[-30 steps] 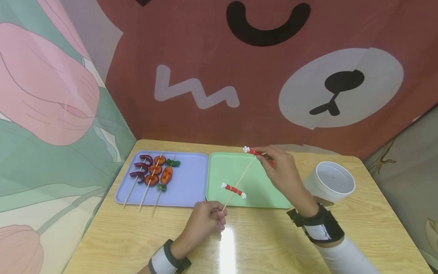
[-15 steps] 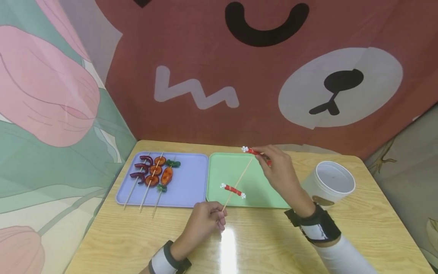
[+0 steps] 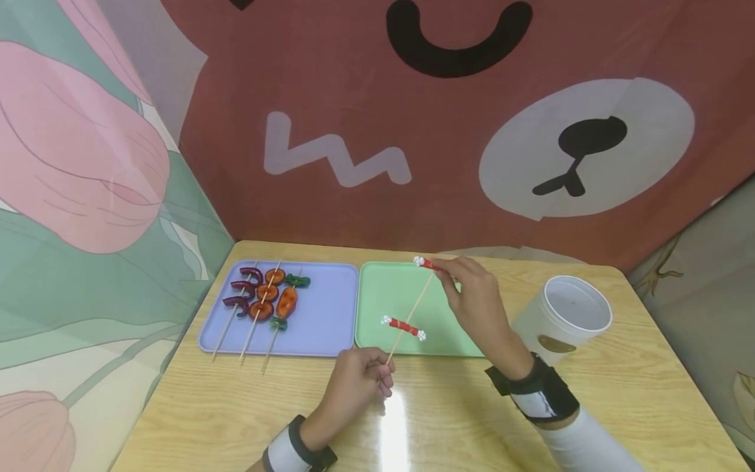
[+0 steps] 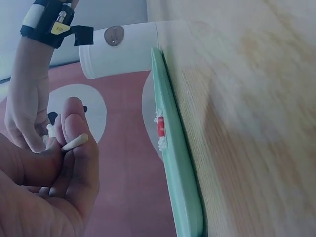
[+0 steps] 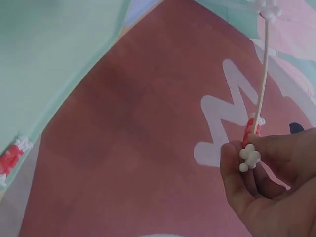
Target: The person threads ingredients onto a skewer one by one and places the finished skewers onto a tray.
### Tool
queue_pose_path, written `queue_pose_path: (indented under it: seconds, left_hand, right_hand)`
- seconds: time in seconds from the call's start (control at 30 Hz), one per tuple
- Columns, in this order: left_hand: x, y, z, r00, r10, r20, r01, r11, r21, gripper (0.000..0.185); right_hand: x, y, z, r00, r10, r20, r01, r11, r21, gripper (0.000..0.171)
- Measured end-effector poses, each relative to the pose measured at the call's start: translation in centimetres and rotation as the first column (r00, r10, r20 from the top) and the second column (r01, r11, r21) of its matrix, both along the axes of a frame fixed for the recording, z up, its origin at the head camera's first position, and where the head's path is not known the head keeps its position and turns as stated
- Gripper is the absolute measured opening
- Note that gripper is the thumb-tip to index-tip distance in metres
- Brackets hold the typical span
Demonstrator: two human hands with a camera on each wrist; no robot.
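Between the two hands runs a thin wooden skewer (image 3: 411, 313), its long axis slanting from the near left up to the far right, above the green tray (image 3: 377, 295). The left hand (image 3: 356, 382) pinches the skewer's near, blunt end between thumb and curled fingers (image 4: 74, 148); in the left wrist view that pale end pokes out just past the fingertips. The right hand (image 3: 474, 298) pinches a red bone-shaped piece (image 3: 427, 264) with white knobs at the skewer's far tip, its fingers curled round it. In the right wrist view a white knob of this piece sits right at the fingertips (image 5: 232, 158), and the skewer rises away from them.

Partway along the skewer, nearer the left fingers than the right, a second red bone piece (image 3: 404, 326) sits crosswise to the stick, over the tray's near part. Whether it is threaded on or lying beneath the skewer cannot be told.

Left of the left hand, well apart, a purple tray (image 3: 330, 314) touches the green one and holds three filled skewers (image 3: 262, 301) lying side by side, carrying dark red, orange and green pieces. Right of the right hand, near the wrist, stands a white cup (image 3: 569, 314). All rest on a wooden table (image 3: 236, 406).
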State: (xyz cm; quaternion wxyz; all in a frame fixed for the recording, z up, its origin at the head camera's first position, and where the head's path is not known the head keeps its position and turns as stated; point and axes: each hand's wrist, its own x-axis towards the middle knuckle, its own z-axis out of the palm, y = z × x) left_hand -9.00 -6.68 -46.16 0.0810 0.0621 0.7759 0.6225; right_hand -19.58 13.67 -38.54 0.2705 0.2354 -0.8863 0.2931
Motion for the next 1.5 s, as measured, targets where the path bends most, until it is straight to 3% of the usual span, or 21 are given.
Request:
queue_pose_path:
  seconds: [0.27, 0.43, 0.57, 0.8, 1.03, 1.27, 1.4, 1.5]
  left_hand:
    - [-0.4, -0.3, 0.6, 0.999, 0.033, -0.003, -0.033, 0.999, -0.006, 0.014]
    - [-1.2, -0.3, 1.4, 0.999, 0.038, -0.013, -0.038, 0.999, -0.011, 0.017]
    - [-1.4, -0.5, 1.6, 0.999, 0.033, -0.009, -0.033, 0.999, -0.03, 0.019]
    - [-1.4, -0.9, 1.9, 1.0, 0.02, 0.013, -0.02, 0.999, -0.036, 0.017]
    - [-1.6, -0.6, 2.1, 1.0, 0.013, 0.007, -0.012, 0.998, -0.054, 0.017]
    - [-2.0, -0.2, 2.3, 1.0, -0.007, -0.016, 0.006, 0.997, -0.078, 0.017]
    - [-1.9, -0.8, 2.1, 1.0, -0.006, 0.002, 0.006, 0.994, -0.105, 0.017]
    - [-1.7, -1.5, 1.9, 1.0, 0.014, 0.017, -0.012, 0.993, -0.117, 0.017]
  right_hand:
    - [0.9, -1.7, -1.2, 0.992, 0.098, -0.076, -0.099, 0.995, -0.008, 0.025]
    - [2.0, -2.7, -2.1, 0.983, 0.183, -0.036, -0.183, 0.983, -0.006, 0.024]
    - [2.3, -2.8, -2.2, 0.983, 0.173, -0.054, -0.174, 0.985, -0.012, 0.024]
    - [2.7, -3.0, -2.6, 0.971, 0.168, -0.168, -0.167, 0.986, 0.02, 0.025]
    - [3.1, -3.1, -3.0, 0.97, 0.185, -0.16, -0.182, 0.983, 0.034, 0.029]
    - [3.1, -2.8, -2.9, 0.98, 0.169, -0.106, -0.168, 0.986, 0.022, 0.028]
    - [2.9, -1.7, -2.8, 0.98, 0.195, 0.027, -0.195, 0.981, -0.008, 0.036]
    - [1.4, 0.2, -2.7, 0.985, 0.091, 0.145, -0.087, 0.996, -0.032, 0.039]
